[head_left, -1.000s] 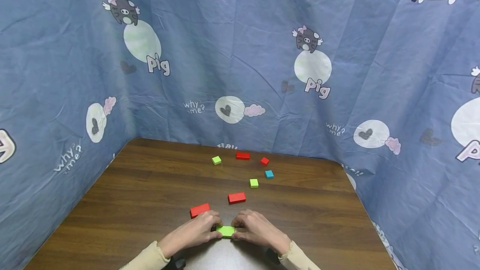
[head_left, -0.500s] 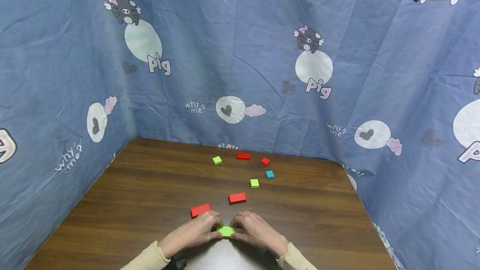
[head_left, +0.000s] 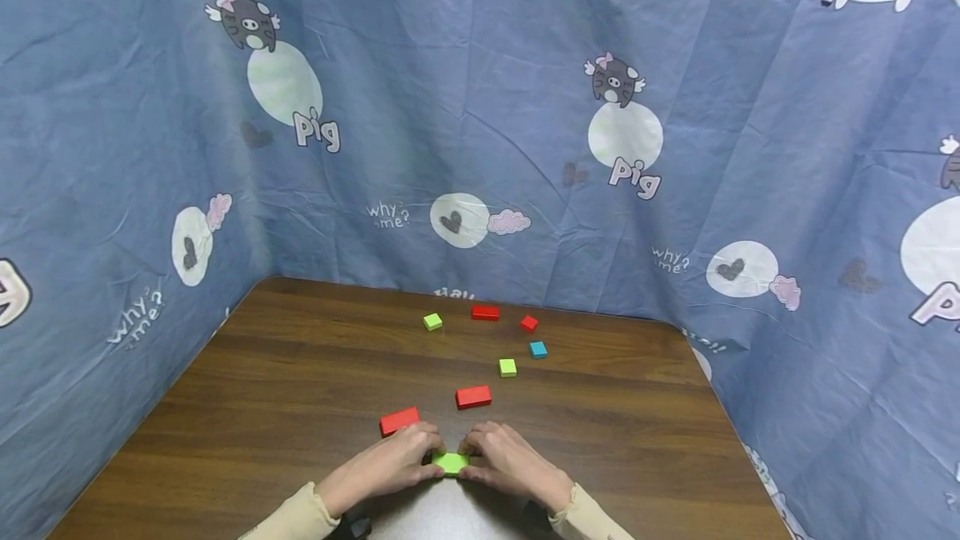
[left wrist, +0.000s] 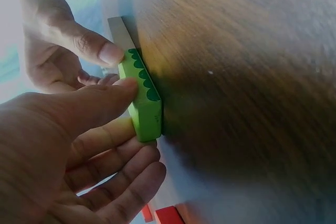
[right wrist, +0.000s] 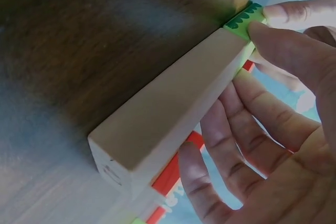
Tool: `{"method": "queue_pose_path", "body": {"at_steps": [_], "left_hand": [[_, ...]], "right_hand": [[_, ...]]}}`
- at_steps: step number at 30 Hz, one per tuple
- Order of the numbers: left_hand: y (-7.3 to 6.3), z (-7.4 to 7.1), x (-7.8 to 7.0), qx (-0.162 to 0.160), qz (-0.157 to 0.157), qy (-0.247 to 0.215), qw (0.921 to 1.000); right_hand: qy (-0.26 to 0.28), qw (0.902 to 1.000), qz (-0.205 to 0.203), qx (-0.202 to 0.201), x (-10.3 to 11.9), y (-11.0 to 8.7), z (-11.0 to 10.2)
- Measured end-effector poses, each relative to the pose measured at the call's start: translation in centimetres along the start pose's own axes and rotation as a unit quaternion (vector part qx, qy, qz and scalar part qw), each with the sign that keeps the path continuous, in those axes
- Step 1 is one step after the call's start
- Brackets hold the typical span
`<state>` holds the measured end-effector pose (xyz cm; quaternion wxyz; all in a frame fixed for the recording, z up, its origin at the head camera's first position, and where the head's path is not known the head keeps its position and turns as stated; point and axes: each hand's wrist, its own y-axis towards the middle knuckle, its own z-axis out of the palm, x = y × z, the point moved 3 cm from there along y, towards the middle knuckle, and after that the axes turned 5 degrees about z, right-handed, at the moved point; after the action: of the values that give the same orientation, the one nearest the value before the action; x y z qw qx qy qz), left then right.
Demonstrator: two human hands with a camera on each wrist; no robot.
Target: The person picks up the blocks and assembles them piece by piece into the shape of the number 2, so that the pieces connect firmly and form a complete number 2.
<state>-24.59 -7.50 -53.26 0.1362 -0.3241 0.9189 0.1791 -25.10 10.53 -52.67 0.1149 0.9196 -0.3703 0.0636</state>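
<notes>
A green block (head_left: 452, 463) with a scalloped dark green edge lies on the table close in front of me. My left hand (head_left: 401, 458) pinches it at its left, thumb on the near face and fingers behind. From the other side my right hand (head_left: 513, 461) pinches the same block between thumb and forefinger, its other fingers spread. In the right wrist view a long pale wooden block (right wrist: 168, 98) adjoins the green one end to end; the right hand hides it in the head view. A red block (head_left: 400, 420) lies just beyond the left hand.
Farther off on the brown table (head_left: 300, 373) lie a red block (head_left: 473, 397), a small green block (head_left: 507, 367), a blue block (head_left: 538, 349), a small red block (head_left: 529, 323), a red block (head_left: 485, 312) and another green block (head_left: 432, 322). Blue patterned cloth (head_left: 450, 148) hangs behind.
My right hand has shifted very slightly to the left. The left hand keeps its place on the green block, and the other blocks stay where they were.
</notes>
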Motion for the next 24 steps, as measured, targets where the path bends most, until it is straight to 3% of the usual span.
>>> {"method": "queue_pose_path", "body": {"at_steps": [13,17,21,24], "left_hand": [[0.0,-0.8,0.1,0.023,-0.013,0.018,0.9995],[0.3,-2.0,0.6,-0.006,-0.009,0.029,0.9995],[0.4,-3.5,1.5,-0.057,-0.009,0.047,0.9973],[0.4,-4.5,2.3,-0.077,-0.042,0.053,0.9947]], "right_hand": [[-0.019,0.9994,0.024,0.015,0.4,0.2,-0.1],[-0.024,0.9995,0.021,0.007,0.4,0.2,-0.2],[-0.025,0.9993,0.026,0.008,0.4,0.1,-0.2],[-0.019,0.9993,0.029,0.01,0.4,0.0,-0.2]]}}
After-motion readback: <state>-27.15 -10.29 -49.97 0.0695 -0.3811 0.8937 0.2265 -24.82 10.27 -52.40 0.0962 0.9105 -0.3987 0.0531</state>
